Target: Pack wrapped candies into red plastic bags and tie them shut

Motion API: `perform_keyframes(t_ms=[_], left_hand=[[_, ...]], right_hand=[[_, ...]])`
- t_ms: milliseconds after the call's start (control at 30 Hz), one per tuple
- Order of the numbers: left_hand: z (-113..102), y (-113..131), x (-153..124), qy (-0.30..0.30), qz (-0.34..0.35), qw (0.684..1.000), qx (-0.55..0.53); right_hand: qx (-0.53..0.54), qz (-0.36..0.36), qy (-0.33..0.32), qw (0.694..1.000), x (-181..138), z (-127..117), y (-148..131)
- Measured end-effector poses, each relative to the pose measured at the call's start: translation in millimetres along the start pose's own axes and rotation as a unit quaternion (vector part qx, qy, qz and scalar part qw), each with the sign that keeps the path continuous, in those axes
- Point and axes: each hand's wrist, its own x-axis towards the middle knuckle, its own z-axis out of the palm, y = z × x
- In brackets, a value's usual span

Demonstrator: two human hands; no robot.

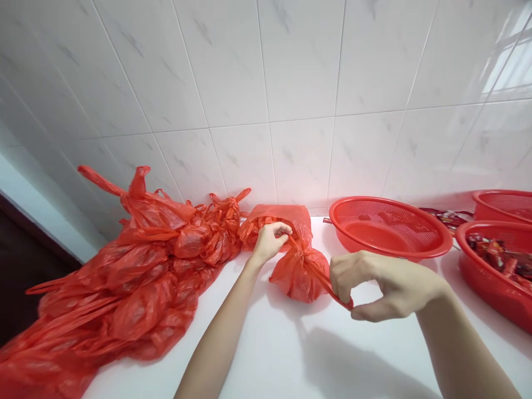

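A filled red plastic bag (pixel 300 275) stands on the white tabletop between my two hands, gathered at its neck. My left hand (pixel 272 239) pinches one of its handles just above the neck. On the other side, my right hand (pixel 376 282) grips the second handle, stretched out to the right in a thin loop. What the bag contains cannot be made out through the plastic. Close behind it lies a flatter red plastic bag (pixel 286 213), its mouth facing my left hand.
Many tied red bags (pixel 141 299) are heaped along the left. At the back right sits a red colander (pixel 390 230); farther right, a red basket (pixel 494 277) holds small wrapped items, with another red basket (pixel 505 205) behind. A tiled wall (pixel 299 77) borders the white table (pixel 266 343).
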Motion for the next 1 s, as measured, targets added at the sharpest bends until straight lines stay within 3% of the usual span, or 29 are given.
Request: perform_keyframes(t_ms=[167,367,533,800,900,1000], left_hand=[[-0.7,7.1,-2.3,0.027,0.002,0.999,-0.021],[-5.3,41.1,-13.5,0.050,0.015,0.988,-0.144],[-1.0,68.0,-29.7,-0.004,0.035,0.986,-0.165],[11.1,87.6,-48.3,-0.031,0.081,0.983,-0.163],[15.0,87.5,-50.2,-0.041,0.069,0.975,-0.208],[26.4,85.6,-53.8,-0.093,0.063,0.956,-0.271]], right_hand=[[0.043,0.026,0.061,0.997,-2.0,-0.1,5.2],[0.032,0.041,0.278,0.959,7.9,5.6,10.6],[0.000,0.047,0.407,0.912,23.0,17.5,17.3],[0.011,0.090,0.457,0.885,38.8,37.7,21.7],[0.009,0.082,0.478,0.874,39.7,38.1,20.5],[-0.001,0.068,0.518,0.853,40.3,37.0,19.4]])
